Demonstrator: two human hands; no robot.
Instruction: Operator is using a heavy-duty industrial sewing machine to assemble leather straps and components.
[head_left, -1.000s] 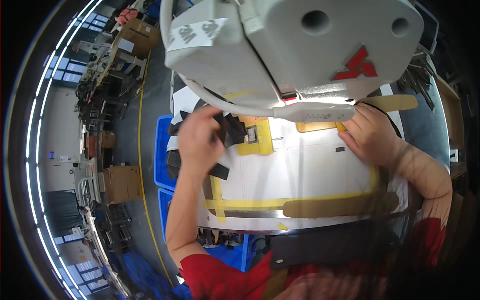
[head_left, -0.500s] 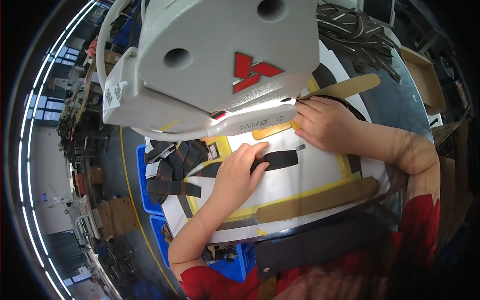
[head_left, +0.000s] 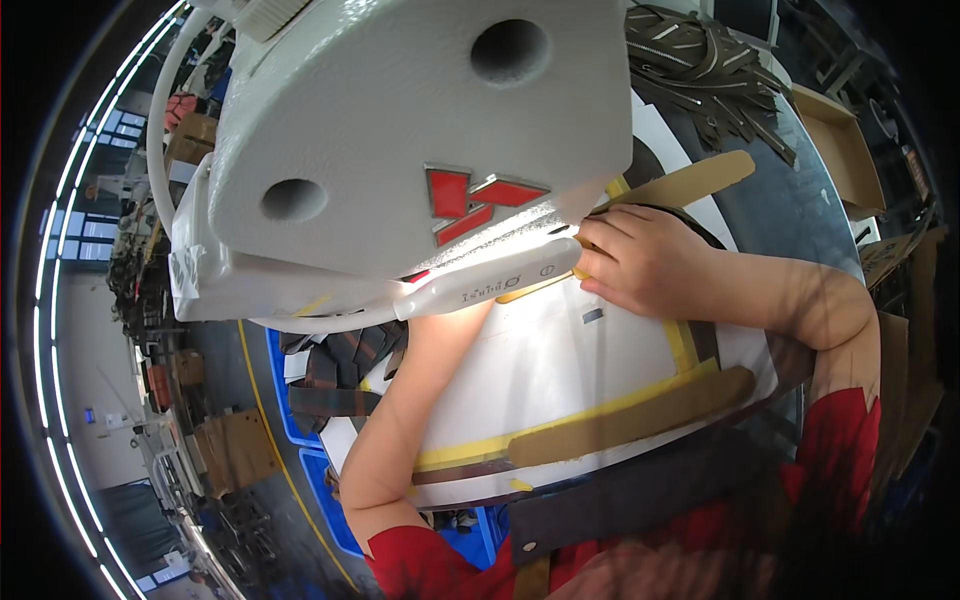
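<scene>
A large white sewing machine head (head_left: 390,120) with red emblem shapes covers the upper middle, a white lamp bar (head_left: 490,285) glowing along its lower edge. My left forearm (head_left: 420,380) reaches up beneath the lamp bar, which hides my left hand. My right hand (head_left: 645,258) rests at the bar's right end, fingers bent and close together; what they press or hold is hidden. Beside its knuckles juts a tan flat strip with a rounded end (head_left: 700,180). A similar brown strip (head_left: 640,415) lies along the near edge of the white work surface (head_left: 540,370), which has yellow tape borders.
Dark fabric pieces (head_left: 330,370) are heaped at the left by a blue bin (head_left: 285,400). A second blue bin (head_left: 325,495) stands below the table edge. Long dark strips (head_left: 700,75) pile up at the far right, near a cardboard box (head_left: 840,150).
My left hand has moved up and away under the machine. The dark strip beneath it has gone from the white surface. My right hand stays nearly in place; the view has shifted slightly.
</scene>
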